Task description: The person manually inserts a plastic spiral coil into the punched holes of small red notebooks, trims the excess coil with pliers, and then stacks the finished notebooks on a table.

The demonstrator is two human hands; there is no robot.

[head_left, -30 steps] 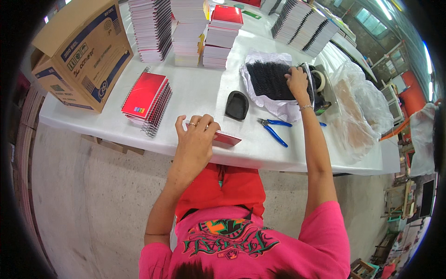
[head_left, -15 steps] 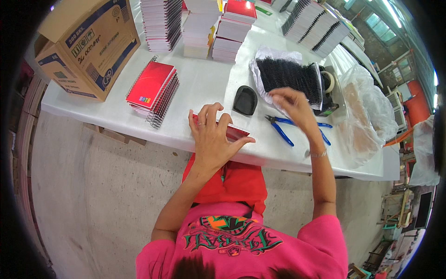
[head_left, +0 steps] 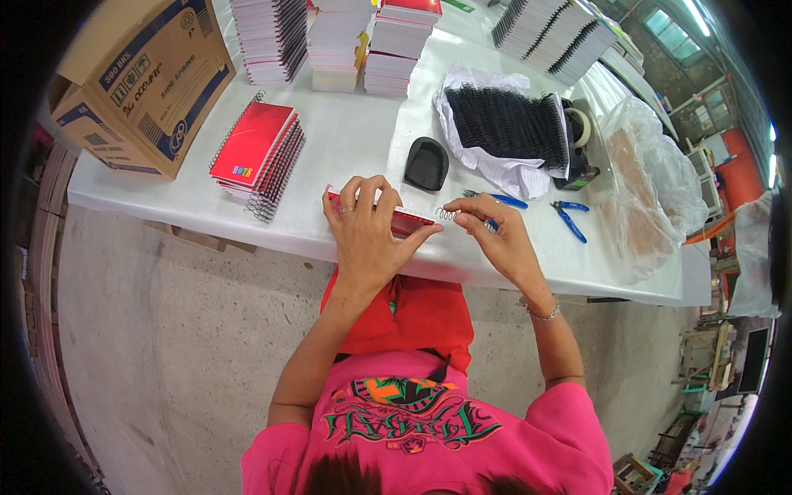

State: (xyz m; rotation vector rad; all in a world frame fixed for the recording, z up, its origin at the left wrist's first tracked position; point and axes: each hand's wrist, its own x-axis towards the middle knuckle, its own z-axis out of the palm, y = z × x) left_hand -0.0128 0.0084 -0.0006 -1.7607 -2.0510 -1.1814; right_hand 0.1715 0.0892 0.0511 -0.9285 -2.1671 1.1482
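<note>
My left hand (head_left: 369,235) grips a small red notebook (head_left: 412,221), which stands on its long edge near the front of the table with its page edge upward. At its right end my right hand (head_left: 499,241) pinches a thin spiral binding coil (head_left: 446,214), whose tip meets the notebook's corner. Whether the coil has entered the holes is too small to tell. Just behind lies a black dish-like piece (head_left: 426,165). Beyond the right hand are blue-handled pliers (head_left: 510,200), partly hidden by it, and second blue pliers (head_left: 571,221).
Black coils (head_left: 507,128) lie heaped on white paper at the right, beside a tape roll (head_left: 580,129) and clear plastic bags (head_left: 652,181). Red spiral notebooks (head_left: 256,140) are piled at the left, near a cardboard box (head_left: 153,95). Taller book stacks (head_left: 396,54) stand behind.
My right hand has come down and left from beside the coil heap to the notebook's right end, now with a coil in its fingers. My left hand keeps its hold on the notebook.
</note>
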